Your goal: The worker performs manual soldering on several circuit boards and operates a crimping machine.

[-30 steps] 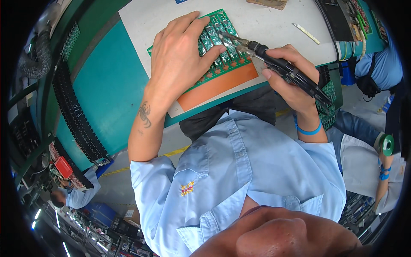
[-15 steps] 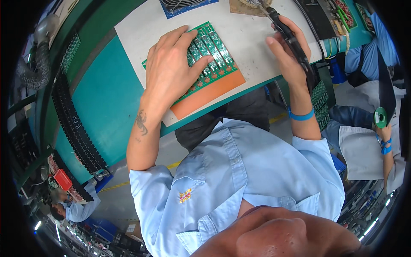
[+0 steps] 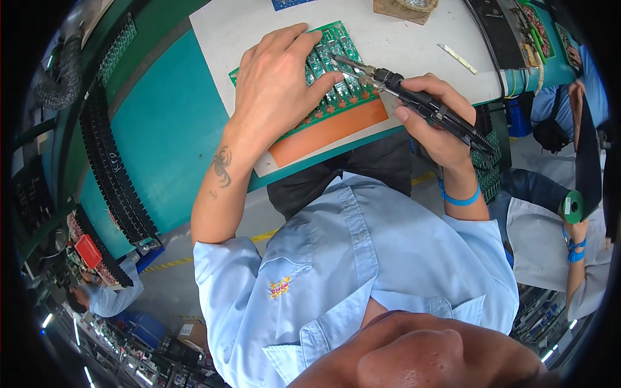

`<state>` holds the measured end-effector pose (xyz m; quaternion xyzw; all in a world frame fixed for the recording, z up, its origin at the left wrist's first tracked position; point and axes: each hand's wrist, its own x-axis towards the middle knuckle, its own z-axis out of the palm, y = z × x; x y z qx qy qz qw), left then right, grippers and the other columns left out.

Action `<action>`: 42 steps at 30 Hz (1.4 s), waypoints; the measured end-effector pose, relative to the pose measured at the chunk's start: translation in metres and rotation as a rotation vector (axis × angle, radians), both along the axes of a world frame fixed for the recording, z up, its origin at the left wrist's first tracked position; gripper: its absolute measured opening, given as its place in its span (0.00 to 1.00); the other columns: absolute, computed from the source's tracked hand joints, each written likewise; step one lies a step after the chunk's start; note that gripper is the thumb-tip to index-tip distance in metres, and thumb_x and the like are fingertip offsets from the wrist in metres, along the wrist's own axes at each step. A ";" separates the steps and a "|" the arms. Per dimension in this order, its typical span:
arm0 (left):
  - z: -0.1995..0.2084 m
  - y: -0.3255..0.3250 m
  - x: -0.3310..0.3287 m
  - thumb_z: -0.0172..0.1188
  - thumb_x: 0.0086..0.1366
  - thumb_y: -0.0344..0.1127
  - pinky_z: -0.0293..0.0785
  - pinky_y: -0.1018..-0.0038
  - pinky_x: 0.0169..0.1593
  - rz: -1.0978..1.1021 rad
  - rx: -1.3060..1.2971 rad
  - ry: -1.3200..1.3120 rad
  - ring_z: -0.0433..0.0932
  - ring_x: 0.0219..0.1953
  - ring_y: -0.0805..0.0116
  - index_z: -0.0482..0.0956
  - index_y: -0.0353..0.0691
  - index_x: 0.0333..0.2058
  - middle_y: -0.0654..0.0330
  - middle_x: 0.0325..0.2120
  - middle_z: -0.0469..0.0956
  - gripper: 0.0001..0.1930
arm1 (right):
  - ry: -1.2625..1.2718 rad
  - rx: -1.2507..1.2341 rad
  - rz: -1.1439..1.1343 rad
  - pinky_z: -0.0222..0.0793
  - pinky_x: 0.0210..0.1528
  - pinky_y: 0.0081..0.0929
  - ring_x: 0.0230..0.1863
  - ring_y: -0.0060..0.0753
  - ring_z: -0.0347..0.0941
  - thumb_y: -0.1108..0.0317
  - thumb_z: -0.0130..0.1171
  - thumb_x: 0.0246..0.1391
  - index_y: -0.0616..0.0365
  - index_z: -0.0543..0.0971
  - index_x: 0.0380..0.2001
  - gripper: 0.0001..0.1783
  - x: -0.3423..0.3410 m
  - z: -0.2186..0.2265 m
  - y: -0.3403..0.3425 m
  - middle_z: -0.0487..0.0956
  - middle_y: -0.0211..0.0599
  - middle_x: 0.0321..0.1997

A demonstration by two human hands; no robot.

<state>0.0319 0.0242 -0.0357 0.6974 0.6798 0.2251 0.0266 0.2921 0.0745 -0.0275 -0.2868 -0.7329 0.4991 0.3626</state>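
Observation:
Across a panel of green circuit boards lies my left hand, fingers stretched out and thumb spread over the near part of the boards. The panel rests on a white sheet, with a bare orange-brown strip along its near edge. My right hand is wrapped round a black soldering iron that has a second thin metal arm beside its tip. The iron points left, its tip over the boards just beyond my left thumb; whether it touches them I cannot tell.
A brown holder with a round metal dish stands at the far edge, near a thin pale strip on the sheet. Black slotted racks line the left. A co-worker sits at the right with a green-and-black reel.
My right hand has brought the soldering iron left and down, from beside the dish to over the boards. My left hand stays on the panel. The view has shifted slightly.

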 end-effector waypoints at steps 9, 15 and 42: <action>0.002 -0.001 0.001 0.76 0.54 0.45 0.74 0.58 0.60 -0.001 0.002 -0.001 0.79 0.57 0.54 0.85 0.39 0.52 0.54 0.56 0.81 0.27 | 0.001 0.012 -0.041 0.70 0.40 0.22 0.34 0.30 0.75 0.82 0.69 0.47 0.68 0.82 0.46 0.20 -0.003 -0.002 -0.001 0.82 0.41 0.37; 0.002 -0.001 0.001 0.76 0.54 0.45 0.74 0.58 0.60 0.000 0.005 -0.003 0.79 0.56 0.54 0.85 0.39 0.51 0.54 0.56 0.81 0.27 | -0.026 0.011 -0.001 0.70 0.39 0.21 0.33 0.30 0.76 0.83 0.68 0.47 0.68 0.82 0.47 0.20 -0.003 0.000 0.002 0.82 0.41 0.37; 0.012 0.000 0.000 0.74 0.57 0.44 0.71 0.58 0.64 -0.003 -0.078 -0.032 0.76 0.60 0.53 0.83 0.37 0.54 0.53 0.59 0.79 0.28 | 0.136 0.024 -0.476 0.73 0.42 0.20 0.37 0.25 0.75 0.79 0.72 0.49 0.60 0.79 0.56 0.28 -0.006 -0.034 0.046 0.81 0.35 0.39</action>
